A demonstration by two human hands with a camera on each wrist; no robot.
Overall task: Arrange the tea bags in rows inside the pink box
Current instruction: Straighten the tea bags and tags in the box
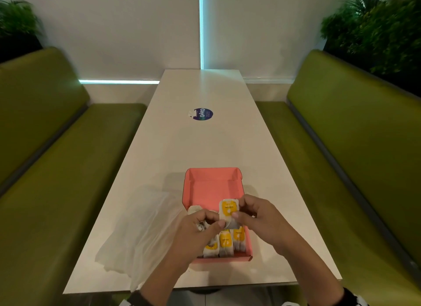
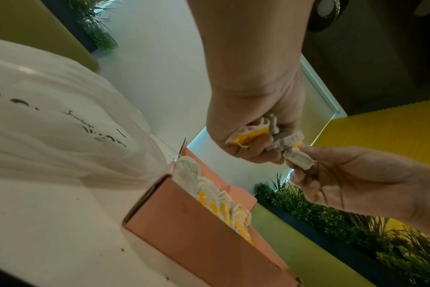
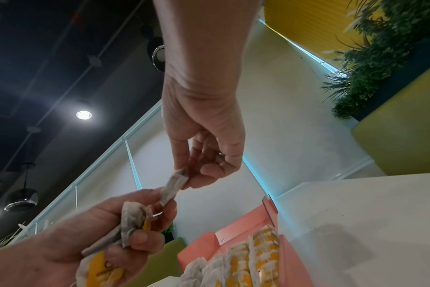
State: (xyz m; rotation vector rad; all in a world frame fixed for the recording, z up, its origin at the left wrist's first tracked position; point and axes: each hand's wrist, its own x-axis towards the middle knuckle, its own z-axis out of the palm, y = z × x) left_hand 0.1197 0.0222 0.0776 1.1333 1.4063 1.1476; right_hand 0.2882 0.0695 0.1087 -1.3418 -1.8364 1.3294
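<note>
The pink box [image 1: 211, 187] lies open on the white table [image 1: 205, 146]; its near half holds rows of tea bags [image 1: 225, 242] with yellow labels, its far half is bare. Above the box, my left hand [image 1: 211, 221] grips a small bunch of tea bags [image 2: 255, 134]. My right hand [image 1: 239, 211] pinches one tea bag [image 1: 227, 211] at its right edge, and my left thumb rests on its lower left corner. In the right wrist view the right hand [image 3: 192, 178] pinches that tea bag [image 3: 174, 184], with the left hand's bunch [image 3: 133, 219] below it.
A crumpled clear plastic bag [image 1: 141, 232] lies against the box's left side. A round blue sticker [image 1: 201, 114] sits farther up the table. Green benches [image 1: 57, 169] run along both long sides, and the table's near edge is just below the box.
</note>
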